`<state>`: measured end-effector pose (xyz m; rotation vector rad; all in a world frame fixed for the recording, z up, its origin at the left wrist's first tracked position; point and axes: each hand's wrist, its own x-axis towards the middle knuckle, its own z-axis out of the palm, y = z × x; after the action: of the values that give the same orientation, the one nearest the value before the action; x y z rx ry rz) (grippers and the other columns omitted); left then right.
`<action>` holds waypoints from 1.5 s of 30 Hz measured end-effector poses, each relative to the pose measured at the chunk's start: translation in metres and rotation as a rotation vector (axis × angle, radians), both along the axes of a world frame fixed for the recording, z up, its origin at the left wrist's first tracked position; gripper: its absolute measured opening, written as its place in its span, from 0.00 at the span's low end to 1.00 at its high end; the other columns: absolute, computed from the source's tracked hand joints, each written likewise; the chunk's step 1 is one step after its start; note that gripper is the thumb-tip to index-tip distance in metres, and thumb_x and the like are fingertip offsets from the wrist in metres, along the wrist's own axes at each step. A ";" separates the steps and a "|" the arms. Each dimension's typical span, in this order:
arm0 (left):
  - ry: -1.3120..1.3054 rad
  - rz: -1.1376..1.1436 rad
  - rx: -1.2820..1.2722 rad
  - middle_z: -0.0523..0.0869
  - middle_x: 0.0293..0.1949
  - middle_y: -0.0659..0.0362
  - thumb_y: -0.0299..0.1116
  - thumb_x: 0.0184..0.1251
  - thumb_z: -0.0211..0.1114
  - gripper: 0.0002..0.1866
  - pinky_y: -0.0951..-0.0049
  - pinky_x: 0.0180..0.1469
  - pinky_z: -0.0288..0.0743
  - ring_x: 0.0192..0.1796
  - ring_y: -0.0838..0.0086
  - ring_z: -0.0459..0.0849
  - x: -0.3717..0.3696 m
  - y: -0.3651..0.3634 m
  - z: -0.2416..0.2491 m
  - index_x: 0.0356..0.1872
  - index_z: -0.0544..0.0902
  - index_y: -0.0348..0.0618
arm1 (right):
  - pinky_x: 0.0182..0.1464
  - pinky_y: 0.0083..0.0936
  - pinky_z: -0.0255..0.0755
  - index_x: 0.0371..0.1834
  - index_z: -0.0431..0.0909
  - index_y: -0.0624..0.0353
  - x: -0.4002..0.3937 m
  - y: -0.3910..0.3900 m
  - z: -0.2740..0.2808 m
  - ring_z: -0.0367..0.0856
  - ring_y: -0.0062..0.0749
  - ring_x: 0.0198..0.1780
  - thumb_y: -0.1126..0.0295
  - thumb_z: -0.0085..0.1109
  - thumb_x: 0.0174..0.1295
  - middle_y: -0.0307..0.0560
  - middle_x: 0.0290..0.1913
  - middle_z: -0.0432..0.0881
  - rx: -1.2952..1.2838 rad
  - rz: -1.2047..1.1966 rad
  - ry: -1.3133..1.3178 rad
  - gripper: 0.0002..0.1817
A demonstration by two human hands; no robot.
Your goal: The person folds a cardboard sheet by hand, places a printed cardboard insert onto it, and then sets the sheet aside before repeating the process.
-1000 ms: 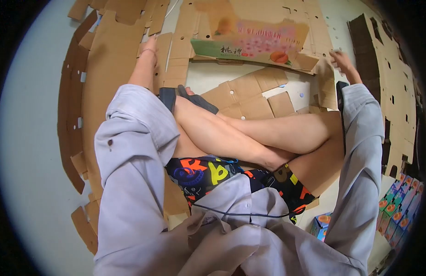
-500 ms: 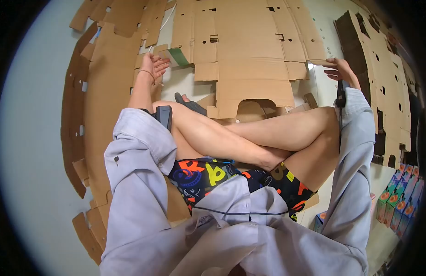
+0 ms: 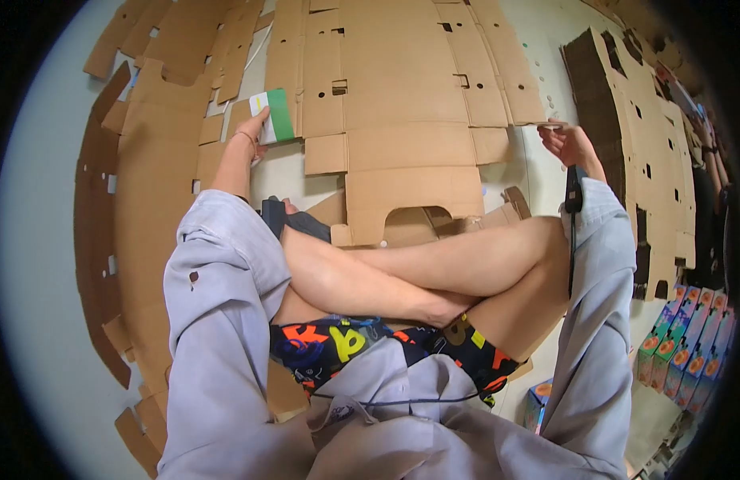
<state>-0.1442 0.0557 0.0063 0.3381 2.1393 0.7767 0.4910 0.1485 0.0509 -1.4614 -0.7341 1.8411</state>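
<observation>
A large flattened cardboard box (image 3: 402, 96), with cut slots and flaps, lies in front of my crossed legs. At its left edge is a flat green-and-white printed panel (image 3: 279, 118). My left hand (image 3: 254, 132) grips that panel, thumb on top and fingers under its edge. My right hand (image 3: 568, 146) is closed, pinching the corner of the flattened box's right side flap between thumb and fingers. Toward me, the box's front flap has a rounded cutout.
More flattened cardboard (image 3: 158, 192) runs along the left. At right rises a stack of folded cardboard (image 3: 626, 152), with small colourful boxes (image 3: 682, 344) below it. Another person's arm (image 3: 710, 148) shows at the far right. A dark shoe (image 3: 306, 226) is beyond my knee.
My left hand was open beside the green-and-white panel and now grips it; more of the panel's face shows. My right hand's fingers have curled in at the flap corner. The whole view has shifted slightly.
</observation>
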 end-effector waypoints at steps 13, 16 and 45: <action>0.162 -0.053 0.101 0.83 0.48 0.49 0.62 0.43 0.71 0.42 0.65 0.52 0.72 0.50 0.61 0.81 -0.017 0.013 -0.069 0.50 0.80 0.33 | 0.17 0.24 0.67 0.34 0.76 0.64 -0.065 0.030 -0.045 0.76 0.29 0.19 0.59 0.72 0.49 0.48 0.24 0.79 0.012 -0.281 -0.735 0.20; 0.253 -0.215 0.068 0.84 0.47 0.49 0.61 0.43 0.70 0.39 0.63 0.51 0.73 0.50 0.60 0.82 -0.015 0.016 -0.035 0.49 0.81 0.36 | 0.19 0.27 0.68 0.29 0.76 0.66 -0.067 0.032 -0.018 0.78 0.32 0.19 0.58 0.70 0.49 0.52 0.23 0.80 0.124 -0.022 -0.973 0.20; 1.095 -0.720 0.101 0.48 0.69 0.33 0.62 0.61 0.53 0.47 0.36 0.65 0.46 0.69 0.33 0.47 0.181 -0.009 -0.024 0.71 0.49 0.39 | 0.62 0.55 0.57 0.68 0.53 0.65 -0.200 -0.056 -0.060 0.56 0.72 0.63 0.50 0.53 0.62 0.69 0.68 0.53 0.906 0.235 -1.617 0.39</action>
<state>0.0371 0.0470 -0.0172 1.7926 2.5967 0.2496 0.2905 0.0927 -0.0091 -1.9112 -2.0993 -0.1327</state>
